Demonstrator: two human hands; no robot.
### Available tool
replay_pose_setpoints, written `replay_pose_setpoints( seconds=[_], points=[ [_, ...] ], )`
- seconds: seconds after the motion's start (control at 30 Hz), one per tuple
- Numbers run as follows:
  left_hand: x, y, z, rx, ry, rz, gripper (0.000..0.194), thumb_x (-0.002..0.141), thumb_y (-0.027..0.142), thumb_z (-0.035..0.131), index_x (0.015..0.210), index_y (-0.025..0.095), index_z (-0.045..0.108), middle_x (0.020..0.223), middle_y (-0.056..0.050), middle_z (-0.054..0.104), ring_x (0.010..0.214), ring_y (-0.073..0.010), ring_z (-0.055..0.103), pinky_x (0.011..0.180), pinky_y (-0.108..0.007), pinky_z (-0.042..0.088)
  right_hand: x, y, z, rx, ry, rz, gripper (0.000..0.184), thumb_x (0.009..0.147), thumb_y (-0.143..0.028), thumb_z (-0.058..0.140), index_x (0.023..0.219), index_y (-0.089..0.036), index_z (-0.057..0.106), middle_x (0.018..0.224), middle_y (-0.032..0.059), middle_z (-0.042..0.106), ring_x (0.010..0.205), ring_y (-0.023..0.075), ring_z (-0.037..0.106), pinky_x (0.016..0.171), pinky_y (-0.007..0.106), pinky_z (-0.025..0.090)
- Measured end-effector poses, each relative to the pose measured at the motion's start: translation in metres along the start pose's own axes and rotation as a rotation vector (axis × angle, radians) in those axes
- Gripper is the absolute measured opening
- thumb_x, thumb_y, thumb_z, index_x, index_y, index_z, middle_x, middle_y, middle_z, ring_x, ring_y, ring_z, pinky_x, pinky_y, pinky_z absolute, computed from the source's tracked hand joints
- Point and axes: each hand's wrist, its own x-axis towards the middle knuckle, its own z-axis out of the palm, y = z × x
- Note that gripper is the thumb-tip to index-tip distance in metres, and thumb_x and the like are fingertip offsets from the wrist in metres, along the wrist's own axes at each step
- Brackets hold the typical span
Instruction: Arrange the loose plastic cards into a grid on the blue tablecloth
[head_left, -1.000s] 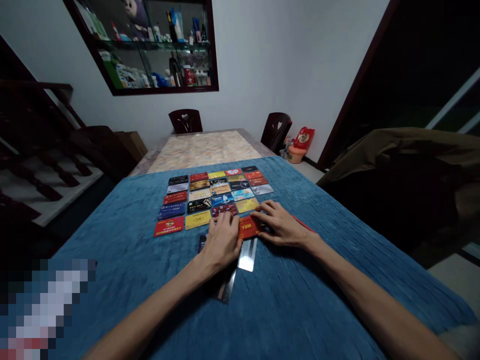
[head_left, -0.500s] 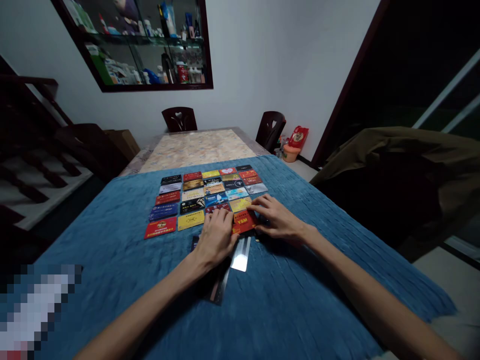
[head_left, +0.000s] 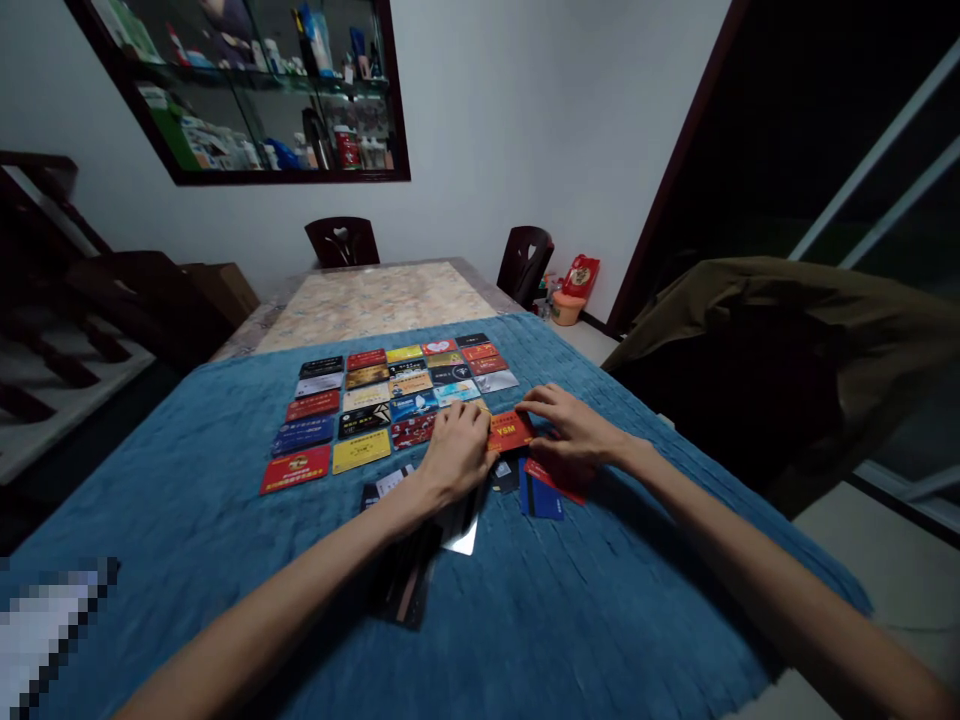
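A red card marked YSM (head_left: pixel 508 432) is gripped between my hands, at the near right corner of a block of cards laid in rows. My left hand (head_left: pixel 454 452) has curled fingers and thumb on the card's left edge. My right hand (head_left: pixel 571 428) pinches its right edge. Just left of my left hand lie a dark red card (head_left: pixel 412 432) and a yellow card (head_left: pixel 362 451). Beneath and near my right hand are a blue card (head_left: pixel 543 497), another red card (head_left: pixel 564 482) and a dark card (head_left: pixel 504 475). Silver (head_left: pixel 463 530) and dark cards (head_left: pixel 405 590) lie partly under my left forearm.
A blue cloth (head_left: pixel 600 600) covers the near part of the table, with a patterned tabletop (head_left: pixel 375 302) beyond. A pixelated pale item (head_left: pixel 45 620) lies at lower left. Dark chairs (head_left: pixel 343 242) stand at the far end. A brown cloth (head_left: pixel 787 290) drapes on the right.
Both hands have shifted right relative to the card rows, carrying the YSM card along. The blue card and second red card by my right hand now show. The whole view has turned slightly right.
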Motion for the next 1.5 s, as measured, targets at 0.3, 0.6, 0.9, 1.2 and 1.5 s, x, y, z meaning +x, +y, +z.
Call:
replay_pose_setpoints(
  seconds=[0.3,0.6,0.9,1.2,1.5],
  points=[
    [0.050,-0.009,0.007,0.009,-0.022,-0.045,0.026,0.090,0.029,0.056,0.110,0.014,0.062,0.121,-0.015,0.061,0.116,-0.0323,0.048,0.090,-0.045,0.045,0.025,0.052,0.001,0.003,-0.018,0.102,0.046,0.080,-0.037,0.073,0.122,-0.020,0.064,0.116,0.0121,0.058,0.108,0.0292,0.053,0.094,0.047,0.046],
    [0.077,-0.011,0.026,-0.027,-0.028,-0.095,0.020,0.087,0.028,0.059,0.101,0.016,0.065,0.116,-0.014,0.065,0.116,-0.0323,0.050,0.092,-0.045,0.045,0.034,0.094,0.019,0.060,-0.044,0.150,0.049,0.075,-0.037,0.077,0.120,-0.021,0.068,0.116,0.0110,0.062,0.108,0.0298,0.056,0.097,0.047,0.043],
    [0.082,-0.011,0.034,-0.022,-0.017,-0.084,0.019,0.088,0.026,0.057,0.097,0.016,0.070,0.108,-0.015,0.068,0.113,-0.0325,0.052,0.092,-0.045,0.045,0.030,0.107,0.029,0.132,-0.039,0.192,0.051,0.076,-0.041,0.076,0.122,-0.021,0.068,0.119,0.0114,0.064,0.110,0.0303,0.058,0.098,0.044,0.044],
    [0.085,-0.013,0.036,-0.027,-0.066,-0.084,0.021,0.089,0.027,0.058,0.101,0.017,0.072,0.112,-0.014,0.069,0.113,-0.0315,0.051,0.092,-0.044,0.043,0.026,0.102,0.027,0.176,-0.052,0.223,0.052,0.079,-0.048,0.072,0.119,-0.015,0.070,0.115,0.0140,0.065,0.107,0.0316,0.060,0.095,0.044,0.044],
    [0.083,-0.013,0.038,-0.020,-0.040,-0.064,0.021,0.090,0.028,0.057,0.100,0.018,0.073,0.112,-0.014,0.068,0.112,-0.0319,0.051,0.091,-0.045,0.041,0.025,0.100,0.028,0.141,-0.034,0.219,0.043,0.083,-0.046,0.069,0.117,-0.020,0.072,0.115,0.0113,0.066,0.104,0.0280,0.061,0.093,0.041,0.046]
  ],
)
